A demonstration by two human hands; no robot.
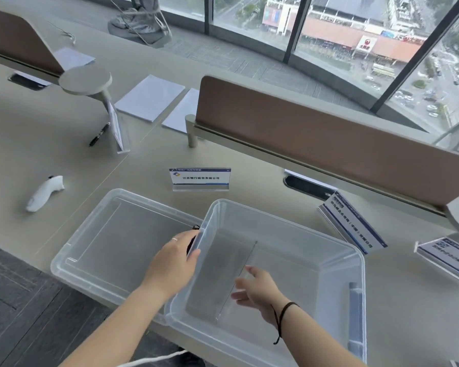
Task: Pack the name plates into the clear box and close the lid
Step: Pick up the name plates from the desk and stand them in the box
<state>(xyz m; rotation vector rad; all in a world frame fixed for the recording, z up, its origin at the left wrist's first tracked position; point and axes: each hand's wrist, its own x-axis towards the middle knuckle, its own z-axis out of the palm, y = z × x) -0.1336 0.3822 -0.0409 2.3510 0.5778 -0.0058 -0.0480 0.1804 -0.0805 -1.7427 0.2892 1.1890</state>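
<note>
- Clear box (pixel 329 263): at the tabletop's near edge; one clear name plate (pixel 239 276) inside, hard to make out.
- Lid (pixel 96 234): flat, left of the box.
- Left hand (pixel 175 260): fingers curled over the box's left rim, tips hidden.
- Right hand (pixel 257 290): fingers apart, touching the plate inside.
- Further name plates: one upright (pixel 199 178) behind the box, two at the right (pixel 353 223), (pixel 451 256), the outermost cut off.

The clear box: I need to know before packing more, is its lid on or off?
Off. The lid lies flat on the table beside the clear box, whose top is open.
</note>
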